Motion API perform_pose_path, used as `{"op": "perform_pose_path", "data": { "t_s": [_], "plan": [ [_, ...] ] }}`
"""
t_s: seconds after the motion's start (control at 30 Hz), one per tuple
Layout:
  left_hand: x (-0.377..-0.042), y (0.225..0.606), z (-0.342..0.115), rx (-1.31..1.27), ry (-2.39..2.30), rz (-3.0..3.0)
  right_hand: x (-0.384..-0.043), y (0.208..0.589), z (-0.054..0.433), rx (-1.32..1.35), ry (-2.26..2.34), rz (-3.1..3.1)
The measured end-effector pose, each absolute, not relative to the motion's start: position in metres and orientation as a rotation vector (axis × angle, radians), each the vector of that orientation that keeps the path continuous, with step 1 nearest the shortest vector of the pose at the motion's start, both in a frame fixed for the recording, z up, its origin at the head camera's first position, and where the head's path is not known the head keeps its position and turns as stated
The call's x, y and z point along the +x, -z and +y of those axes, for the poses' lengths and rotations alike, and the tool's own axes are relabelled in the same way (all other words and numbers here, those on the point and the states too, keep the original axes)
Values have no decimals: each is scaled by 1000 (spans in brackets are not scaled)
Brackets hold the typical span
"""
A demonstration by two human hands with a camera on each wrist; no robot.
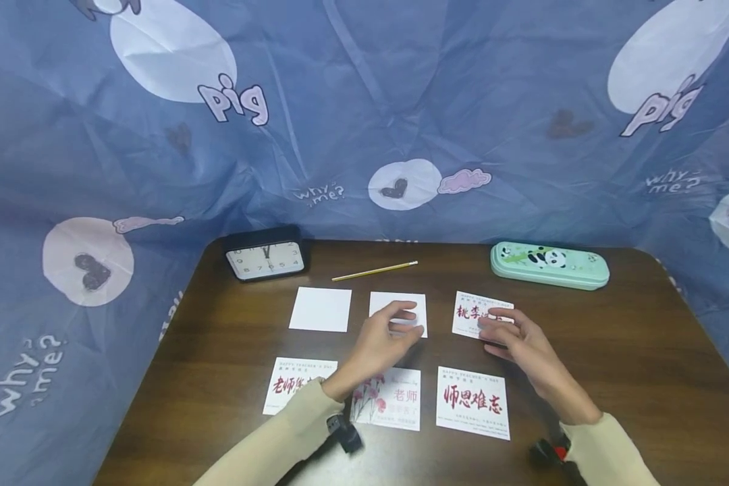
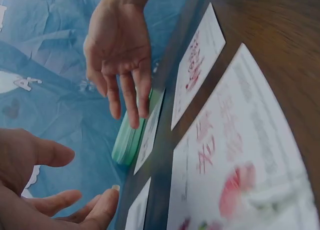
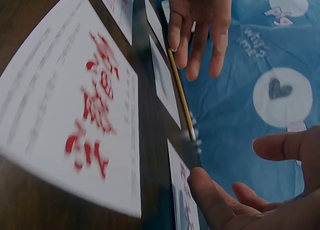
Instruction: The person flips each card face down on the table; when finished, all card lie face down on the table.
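Observation:
My left hand [image 1: 381,345] hovers over the lower part of a blank white card [image 1: 390,298], fingers loosely bent and nothing between them. To the right, my right hand [image 1: 525,347] hangs beside a card with red characters [image 1: 469,312], covering part of it; its fingers are relaxed and hold nothing. Another blank card [image 1: 320,310] lies at the left of the back row. The front row has a red-lettered card [image 1: 298,386] partly behind the left sleeve, a flower-printed card [image 1: 395,401] and a third card with red writing [image 1: 472,403]. Both wrist views show the palms facing each other, apart.
At the table's back stand a black desk clock [image 1: 266,260] on the left and a green panda pencil case [image 1: 549,265] on the right. A yellow pencil [image 1: 374,271] lies between them. Blue printed cloth [image 1: 340,135] hangs behind the brown wooden table [image 1: 176,418].

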State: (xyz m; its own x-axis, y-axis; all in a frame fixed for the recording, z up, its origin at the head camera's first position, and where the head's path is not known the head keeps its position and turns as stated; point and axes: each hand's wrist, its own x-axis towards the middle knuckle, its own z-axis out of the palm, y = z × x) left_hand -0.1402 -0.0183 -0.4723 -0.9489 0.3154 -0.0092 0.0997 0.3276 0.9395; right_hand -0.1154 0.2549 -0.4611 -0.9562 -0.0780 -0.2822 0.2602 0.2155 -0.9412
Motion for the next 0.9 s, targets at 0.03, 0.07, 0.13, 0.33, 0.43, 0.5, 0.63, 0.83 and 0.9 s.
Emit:
{"op": "perform_pose_path", "data": {
  "t_s": [0.03, 0.07, 0.13, 0.33, 0.43, 0.5, 0.63, 0.83, 0.9],
  "plan": [
    [-140, 473, -15, 377, -1676, 2382, -113, 462, 259, 176, 1807, 2232],
    [-140, 474, -12, 379, -1674, 2368, -110, 464, 263, 179, 1803, 2243],
    [-140, 476, -6, 385, -1676, 2338, -105, 466, 271, 185, 1811, 2252],
    [-143, 479, 12, 360, -1701, 2270, -95, 471, 295, 246, 1849, 2236],
    [-145, 481, 22, 317, -1702, 2232, -92, 474, 304, 272, 1878, 2222],
    [-145, 481, 27, 295, -1702, 2213, -89, 474, 309, 275, 1885, 2229],
    [-147, 480, 36, 288, -1704, 2200, -88, 474, 315, 285, 1869, 2252],
    [-148, 480, 44, 302, -1689, 2197, -87, 475, 316, 298, 1853, 2252],
    [-148, 480, 47, 308, -1682, 2190, -86, 475, 316, 306, 1862, 2240]
  ]
}}
